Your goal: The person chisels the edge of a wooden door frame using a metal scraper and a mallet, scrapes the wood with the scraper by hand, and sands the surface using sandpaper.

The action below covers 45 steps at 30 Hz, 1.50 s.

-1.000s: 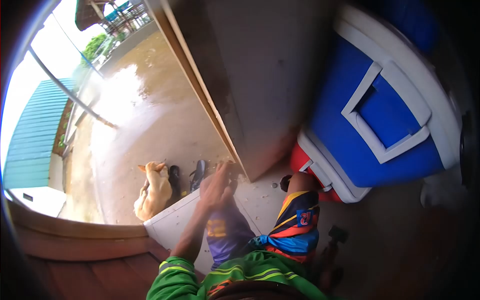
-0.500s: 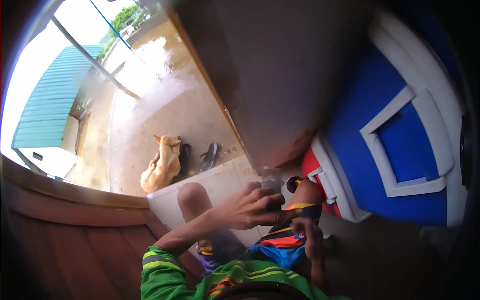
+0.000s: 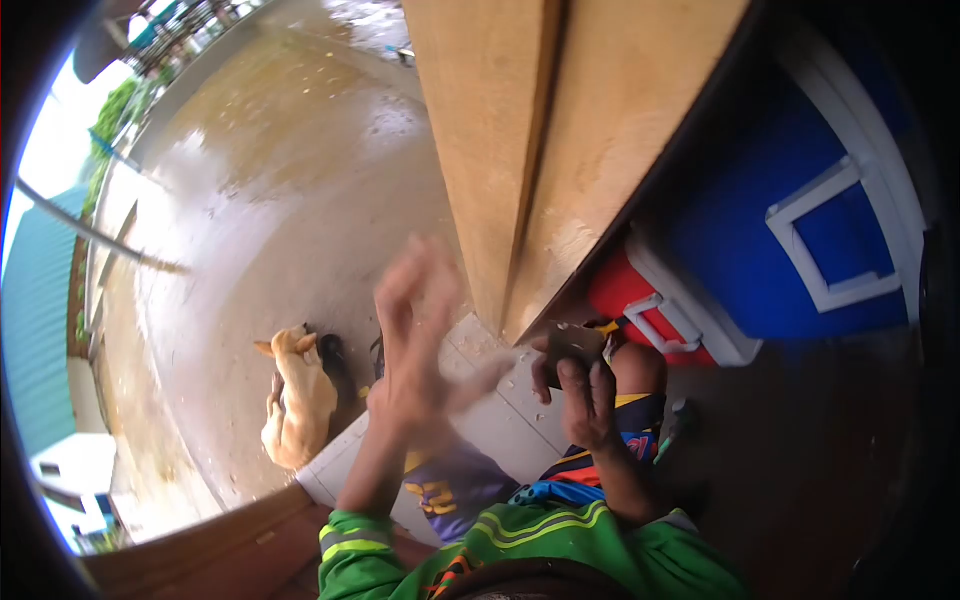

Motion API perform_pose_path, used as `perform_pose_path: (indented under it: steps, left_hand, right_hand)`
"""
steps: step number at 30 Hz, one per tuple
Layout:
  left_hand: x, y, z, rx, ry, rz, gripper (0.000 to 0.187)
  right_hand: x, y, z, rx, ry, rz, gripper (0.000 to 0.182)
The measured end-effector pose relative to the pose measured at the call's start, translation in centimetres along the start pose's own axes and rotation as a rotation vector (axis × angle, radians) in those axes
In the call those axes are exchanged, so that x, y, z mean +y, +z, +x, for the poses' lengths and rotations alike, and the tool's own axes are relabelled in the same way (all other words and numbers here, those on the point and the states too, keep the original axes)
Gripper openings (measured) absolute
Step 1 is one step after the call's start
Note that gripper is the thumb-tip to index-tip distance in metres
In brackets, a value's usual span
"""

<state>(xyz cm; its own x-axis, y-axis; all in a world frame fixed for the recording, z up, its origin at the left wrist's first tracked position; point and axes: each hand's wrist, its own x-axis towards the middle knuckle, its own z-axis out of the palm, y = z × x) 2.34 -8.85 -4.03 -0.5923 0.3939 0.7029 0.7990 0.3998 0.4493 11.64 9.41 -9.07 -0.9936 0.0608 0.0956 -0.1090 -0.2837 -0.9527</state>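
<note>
My left hand is raised in front of the doorway, its fingers spread and blurred, with nothing in it. Lower right, my right hand grips a small dark flat object between thumb and fingers, above my bent knee. What this object is, I cannot make out. A gap separates the two hands. Below them are my green shirt and patterned shorts.
A tan dog lies outside on wet ground beside dark footwear. A wooden door frame rises ahead. Blue cooler and red cooler stand at right. White tiles cover the threshold.
The view has turned toward the left and outside. My left hand has lifted away from my right hand and opened. The dark object in my right hand now shows clearly.
</note>
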Motion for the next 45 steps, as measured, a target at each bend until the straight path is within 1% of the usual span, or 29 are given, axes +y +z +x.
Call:
perform_pose_path:
  steps: [1, 2, 4, 7, 8, 11, 12, 15, 16, 19, 20, 22, 25, 27, 28, 31, 34, 37, 38, 41, 43, 45]
  left_hand:
    - [-0.5, 0.8, 2.4, 0.133, -0.091, -0.005, 0.115]
    - [-1.2, 1.8, 3.9, 0.151, -0.047, -0.002, 0.119]
    - [-1.9, 3.4, 5.9, 0.186, 0.05, -0.003, 0.129]
    - [-3.0, 4.4, 5.7, 0.223, -0.083, -0.036, 0.135]
    - [-3.7, 4.5, 6.0, 0.192, -0.031, -0.009, 0.136]
    - [-2.7, 4.4, 7.1, 0.23, -0.115, -0.219, 0.136]
    - [-1.7, 4.4, 8.1, 0.286, -0.072, -0.207, 0.134]
    - [-2.2, 4.4, 8.8, 0.293, -0.041, -0.237, 0.135]
    - [-2.3, 4.2, 8.7, 0.287, -0.117, -0.323, 0.128]
    - [-1.9, 3.6, 9.0, 0.252, -0.234, -0.453, 0.122]
    - [-1.9, 3.4, 8.9, 0.25, -0.251, -0.454, 0.118]
    - [-2.0, 3.3, 9.0, 0.248, -0.246, -0.447, 0.115]
    - [-2.2, 2.9, 8.8, 0.228, -0.222, -0.446, 0.108]
    - [-2.0, 2.7, 9.2, 0.206, -0.232, -0.5, 0.105]
    - [-2.0, 2.7, 9.0, 0.211, -0.224, -0.464, 0.101]
    - [-2.3, 3.1, 8.8, 0.232, -0.218, -0.504, 0.101]
    - [-2.4, 3.2, 8.6, 0.234, -0.225, -0.486, 0.101]
    - [-2.4, 3.4, 8.7, 0.231, -0.223, -0.501, 0.103]
    - [-2.3, 3.2, 8.7, 0.204, -0.193, -0.426, 0.098]
    - [-2.6, 3.1, 7.7, 0.167, -0.226, -0.351, 0.101]
    - [-2.7, 3.1, 7.4, 0.159, -0.274, -0.423, 0.106]
    - [-2.7, 3.0, 7.5, 0.158, -0.284, -0.448, 0.107]
  right_hand:
    - [0.9, 1.2, 0.1, 0.116, -0.029, -0.235, 0.031]
    - [2.1, 1.9, 0.3, 0.229, -0.053, -0.472, 0.031]
    - [0.9, 3.9, 1.4, 0.402, -0.045, -0.209, 0.031]
    - [1.2, 3.3, -0.7, 0.477, -0.019, -0.128, 0.03]
    - [1.2, 3.2, -1.4, 0.489, -0.015, -0.12, 0.029]
    - [0.5, 4.3, -1.6, 0.561, -0.119, -0.083, 0.029]
    - [0.5, 4.5, -1.5, 0.556, -0.116, -0.145, 0.029]
    - [0.0, 5.8, -0.8, 0.571, -0.146, -0.103, 0.03]
    - [0.5, 5.8, -1.0, 0.517, -0.179, -0.121, 0.031]
    - [0.4, 6.4, -0.8, 0.481, -0.214, -0.139, 0.033]
    - [0.6, 6.8, -0.4, 0.493, -0.223, -0.122, 0.031]
    - [-0.1, 6.6, 0.7, 0.472, -0.196, -0.32, 0.028]
    - [0.9, 6.4, 1.8, 0.481, -0.339, -0.605, 0.027]
    - [0.1, 6.5, 2.9, 0.411, -0.21, -0.117, 0.03]
    - [0.0, 6.4, 3.0, 0.41, -0.217, -0.127, 0.032]
    - [0.6, 6.2, 3.1, 0.392, -0.212, -0.124, 0.035]
    - [1.1, 6.3, 3.2, 0.397, -0.203, -0.072, 0.033]
    - [1.0, 7.2, 4.1, 0.445, -0.257, -0.08, 0.03]
    - [0.9, 7.5, 4.4, 0.466, -0.276, -0.111, 0.029]
    - [2.6, 7.9, 4.7, 0.568, -0.336, -0.278, 0.028]
    - [3.4, 8.3, 5.0, 0.604, -0.341, -0.291, 0.027]
    - [3.2, 8.8, 5.3, 0.604, -0.312, -0.178, 0.025]
